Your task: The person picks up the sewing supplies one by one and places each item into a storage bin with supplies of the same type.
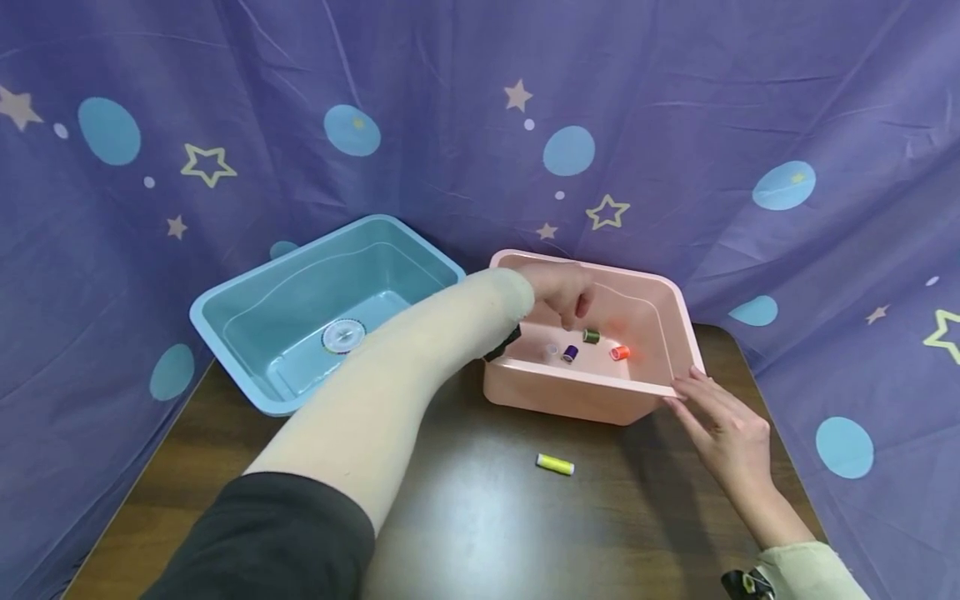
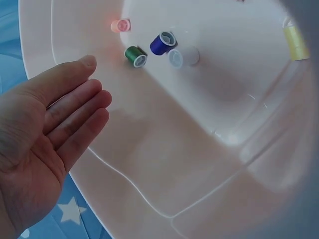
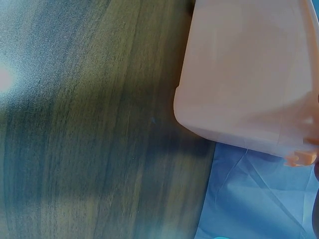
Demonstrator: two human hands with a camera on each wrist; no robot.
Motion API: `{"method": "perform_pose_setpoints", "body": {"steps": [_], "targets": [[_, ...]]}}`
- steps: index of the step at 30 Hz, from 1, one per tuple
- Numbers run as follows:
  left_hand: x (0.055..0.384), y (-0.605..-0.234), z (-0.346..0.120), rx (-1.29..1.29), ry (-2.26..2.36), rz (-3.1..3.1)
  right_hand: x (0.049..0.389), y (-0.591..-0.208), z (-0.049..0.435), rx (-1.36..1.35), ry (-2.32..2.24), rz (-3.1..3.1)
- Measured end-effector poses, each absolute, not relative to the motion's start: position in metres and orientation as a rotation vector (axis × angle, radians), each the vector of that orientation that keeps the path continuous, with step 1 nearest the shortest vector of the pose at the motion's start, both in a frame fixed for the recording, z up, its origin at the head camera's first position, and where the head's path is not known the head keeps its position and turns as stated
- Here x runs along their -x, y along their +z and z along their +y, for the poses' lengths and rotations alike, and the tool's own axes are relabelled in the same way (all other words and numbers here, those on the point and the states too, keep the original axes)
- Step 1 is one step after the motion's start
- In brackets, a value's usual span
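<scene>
My left hand [image 1: 561, 290] hovers inside the pink basin [image 1: 570, 400], over its left part, fingers relaxed and holding nothing in the left wrist view. Below it on the basin floor lie several small thread spools: a green spool [image 1: 591, 336], a dark purple spool [image 1: 570, 354], a white spool [image 2: 183, 58] and an orange spool [image 1: 619, 353]. At the basin's front right corner, my right hand [image 1: 727, 433] grips the rim, fingers over the top and thumb on the outside. The right wrist view shows mostly the basin's outer wall [image 3: 239, 74].
A blue basin [image 1: 240, 358] stands to the left, holding a round white disc [image 1: 343, 336] with a beaded-looking edge. On the wooden table [image 1: 480, 533], a yellow thread spool [image 1: 555, 464] lies in front of the pink basin. A patterned purple curtain [image 1: 450, 125] hangs behind.
</scene>
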State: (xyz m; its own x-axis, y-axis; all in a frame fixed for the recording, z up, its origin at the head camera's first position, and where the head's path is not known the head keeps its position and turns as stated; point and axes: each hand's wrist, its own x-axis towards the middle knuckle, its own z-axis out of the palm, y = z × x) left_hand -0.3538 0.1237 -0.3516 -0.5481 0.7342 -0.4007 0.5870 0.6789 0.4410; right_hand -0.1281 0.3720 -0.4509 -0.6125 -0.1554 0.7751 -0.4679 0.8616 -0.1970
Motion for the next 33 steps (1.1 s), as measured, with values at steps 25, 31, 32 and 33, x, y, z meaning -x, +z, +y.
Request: {"method": "perform_pose_setpoints", "body": {"steps": [25, 31, 32, 33], "targets": [[0.311, -0.300, 0.081, -1.486, 0.617, 2.356, 0.128, -0.451, 0.372, -0.442, 0.480, -2.205], [0.291, -0.299, 0.066, -1.564, 0.754, 2.370, 0.128, -0.452, 0.371, -0.446, 0.470, -2.203], [0.287, -0.299, 0.064, -1.572, 0.776, 2.369, 0.129, -0.452, 0.371, -0.447, 0.471, -2.202], [0.283, -0.301, 0.062, -1.580, 0.794, 2.371, 0.129, -0.452, 0.371, -0.448, 0.473, -2.201]]}}
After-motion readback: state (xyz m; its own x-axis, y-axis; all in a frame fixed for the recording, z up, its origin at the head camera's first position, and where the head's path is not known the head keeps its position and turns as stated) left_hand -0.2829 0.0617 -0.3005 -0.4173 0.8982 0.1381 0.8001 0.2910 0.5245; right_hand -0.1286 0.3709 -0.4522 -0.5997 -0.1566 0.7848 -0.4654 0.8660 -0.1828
